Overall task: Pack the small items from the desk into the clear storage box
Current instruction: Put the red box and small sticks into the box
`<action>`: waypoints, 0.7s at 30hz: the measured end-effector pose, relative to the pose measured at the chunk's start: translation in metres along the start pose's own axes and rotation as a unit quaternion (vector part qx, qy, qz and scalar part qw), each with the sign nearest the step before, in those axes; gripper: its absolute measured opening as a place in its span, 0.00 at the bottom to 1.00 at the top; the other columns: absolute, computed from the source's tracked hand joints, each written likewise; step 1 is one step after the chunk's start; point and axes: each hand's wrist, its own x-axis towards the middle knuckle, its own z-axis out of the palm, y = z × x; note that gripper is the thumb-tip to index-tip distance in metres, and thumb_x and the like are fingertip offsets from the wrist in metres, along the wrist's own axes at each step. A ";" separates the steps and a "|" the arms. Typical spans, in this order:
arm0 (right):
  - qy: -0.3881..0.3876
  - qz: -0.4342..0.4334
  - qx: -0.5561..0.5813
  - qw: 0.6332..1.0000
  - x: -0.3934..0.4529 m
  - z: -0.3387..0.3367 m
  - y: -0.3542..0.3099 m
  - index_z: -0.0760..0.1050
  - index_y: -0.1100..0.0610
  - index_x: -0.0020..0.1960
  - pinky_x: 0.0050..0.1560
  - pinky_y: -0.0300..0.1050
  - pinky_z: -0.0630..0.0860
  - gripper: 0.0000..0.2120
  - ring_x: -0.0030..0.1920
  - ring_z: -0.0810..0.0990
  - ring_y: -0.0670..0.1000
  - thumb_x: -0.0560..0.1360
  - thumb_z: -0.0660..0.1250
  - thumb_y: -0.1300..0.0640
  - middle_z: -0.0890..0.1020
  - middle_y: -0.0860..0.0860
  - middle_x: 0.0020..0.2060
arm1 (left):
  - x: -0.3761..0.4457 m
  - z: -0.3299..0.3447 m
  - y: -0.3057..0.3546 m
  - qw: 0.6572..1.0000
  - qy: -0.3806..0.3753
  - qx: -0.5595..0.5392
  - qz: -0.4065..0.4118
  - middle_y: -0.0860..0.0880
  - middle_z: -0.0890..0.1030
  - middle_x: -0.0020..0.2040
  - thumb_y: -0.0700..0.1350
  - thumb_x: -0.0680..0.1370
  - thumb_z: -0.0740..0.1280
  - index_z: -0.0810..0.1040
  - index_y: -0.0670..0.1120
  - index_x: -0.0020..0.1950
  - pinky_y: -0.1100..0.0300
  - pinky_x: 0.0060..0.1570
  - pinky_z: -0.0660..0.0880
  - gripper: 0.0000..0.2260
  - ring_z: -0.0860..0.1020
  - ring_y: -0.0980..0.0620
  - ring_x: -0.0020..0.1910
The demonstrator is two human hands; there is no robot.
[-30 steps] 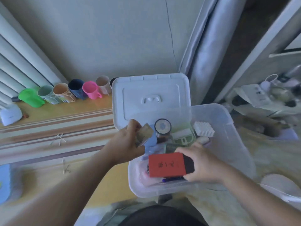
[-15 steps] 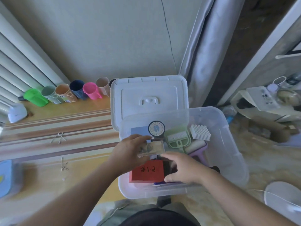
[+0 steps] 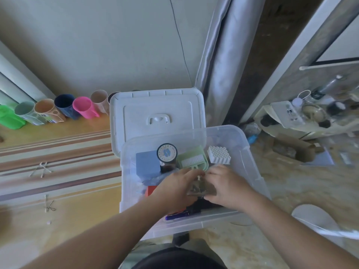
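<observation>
The clear storage box (image 3: 250, 164) stands at the desk's right end, its white lid (image 3: 157, 111) leaning behind it. Both hands are inside the box. My left hand (image 3: 176, 188) and my right hand (image 3: 226, 186) together hold a small brownish clear packet (image 3: 200, 188) between them, over the box's middle. A red box (image 3: 151, 191) lies under my left hand, mostly hidden. Further back in the box sit a blue block (image 3: 147, 162), a dark jar with a round label (image 3: 167, 155), a green brush-and-dustpan set (image 3: 193, 161) and a white honeycomb piece (image 3: 219, 155). A purple pen (image 3: 177, 215) lies at the front wall.
Several coloured cups (image 3: 81, 107) lie in a row along the wall at the desk's back. Small clips (image 3: 41, 168) and a hair tie (image 3: 50, 206) lie on the striped desk mat (image 3: 58, 150). A cluttered side table (image 3: 303, 117) stands at the right.
My left hand carried the brownish packet rightward and lower into the box. My right hand let go of the red box, which now lies in the box, and joined the left on the packet.
</observation>
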 end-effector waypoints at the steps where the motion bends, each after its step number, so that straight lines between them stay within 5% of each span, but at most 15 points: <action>1: -0.007 0.009 0.001 1.000 -0.004 0.001 0.008 0.80 0.46 0.63 0.60 0.50 0.77 0.21 0.63 0.73 0.50 0.72 0.73 0.42 0.78 0.43 0.59 | 0.003 0.005 0.002 1.000 -0.011 0.006 0.002 0.52 0.79 0.65 0.52 0.72 0.72 0.65 0.59 0.74 0.51 0.56 0.78 0.32 0.78 0.48 0.59; 5: -0.029 0.140 -0.001 0.990 -0.016 0.012 0.042 0.79 0.47 0.65 0.50 0.46 0.77 0.20 0.60 0.78 0.51 0.73 0.73 0.49 0.75 0.44 0.57 | 0.007 0.015 -0.003 0.995 -0.036 0.084 -0.030 0.51 0.72 0.73 0.54 0.73 0.71 0.56 0.60 0.78 0.47 0.66 0.73 0.37 0.71 0.45 0.69; 9: -0.089 0.225 -0.066 0.968 -0.011 0.040 0.057 0.79 0.52 0.56 0.47 0.48 0.79 0.13 0.53 0.81 0.57 0.73 0.73 0.51 0.77 0.50 0.49 | 0.001 0.017 -0.016 0.984 -0.073 0.151 -0.064 0.51 0.70 0.71 0.57 0.73 0.69 0.63 0.59 0.75 0.45 0.66 0.72 0.32 0.68 0.44 0.69; 16: -0.091 0.221 -0.065 0.969 0.008 0.054 0.066 0.78 0.52 0.59 0.49 0.48 0.78 0.12 0.54 0.81 0.57 0.76 0.71 0.57 0.78 0.51 0.56 | -0.013 0.021 -0.020 0.983 -0.090 0.154 -0.052 0.51 0.68 0.70 0.58 0.75 0.68 0.63 0.62 0.74 0.48 0.65 0.72 0.28 0.66 0.45 0.68; 21: -0.049 0.175 0.029 0.983 0.007 0.042 0.054 0.79 0.46 0.63 0.53 0.50 0.80 0.15 0.57 0.79 0.50 0.76 0.70 0.53 0.74 0.42 0.61 | -0.017 0.019 -0.024 0.983 -0.088 0.156 -0.052 0.52 0.70 0.70 0.57 0.76 0.64 0.65 0.62 0.74 0.47 0.67 0.70 0.26 0.67 0.45 0.67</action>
